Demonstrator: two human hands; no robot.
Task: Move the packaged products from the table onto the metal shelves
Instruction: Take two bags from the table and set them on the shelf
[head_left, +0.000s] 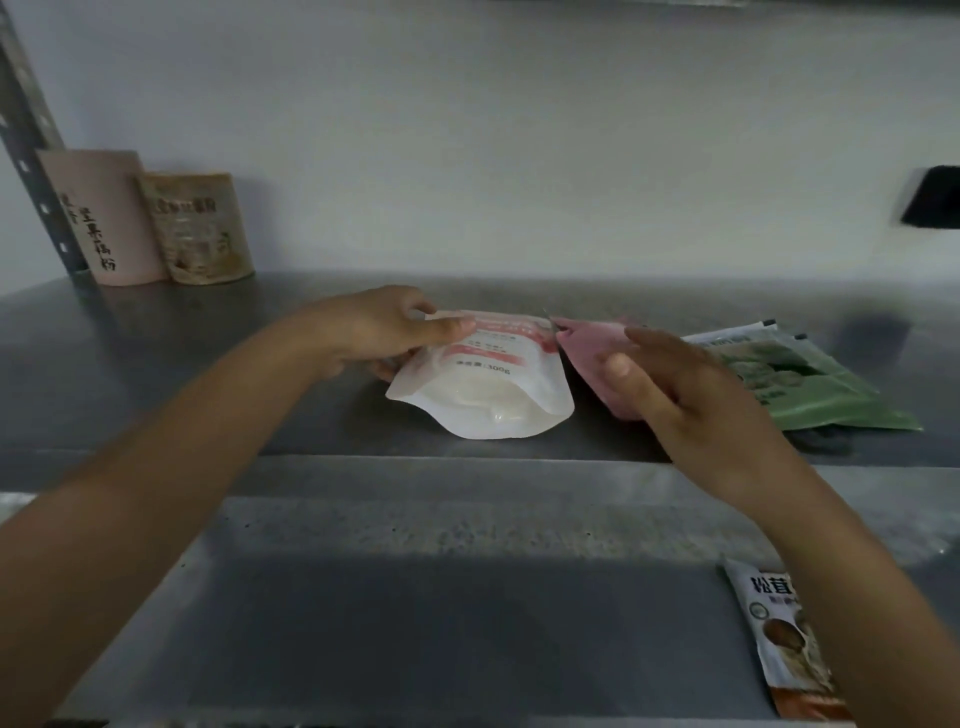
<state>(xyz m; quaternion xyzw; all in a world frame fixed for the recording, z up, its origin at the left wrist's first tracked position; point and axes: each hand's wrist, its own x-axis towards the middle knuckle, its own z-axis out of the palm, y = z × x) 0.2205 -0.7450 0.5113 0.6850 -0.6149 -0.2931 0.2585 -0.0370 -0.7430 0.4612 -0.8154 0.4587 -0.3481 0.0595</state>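
Note:
A white stand-up pouch (493, 384) with pink print lies on the grey metal shelf (208, 374), its bottom gusset toward me. My left hand (384, 332) pinches its far left top corner between thumb and fingers. Right beside it lies a pink pouch (592, 348). My right hand (670, 384) holds that pouch, thumb on top and fingers spread over it. Green packets (810, 384) lie flat just right of the pink pouch, partly hidden by my right hand.
Two tan cylindrical canisters (150, 228) stand at the shelf's back left by the slotted upright (31, 156). A lower shelf (415, 597) lies in front, with a white-and-brown packet (784, 644) at its right. A dark object (932, 197) is on the wall at right.

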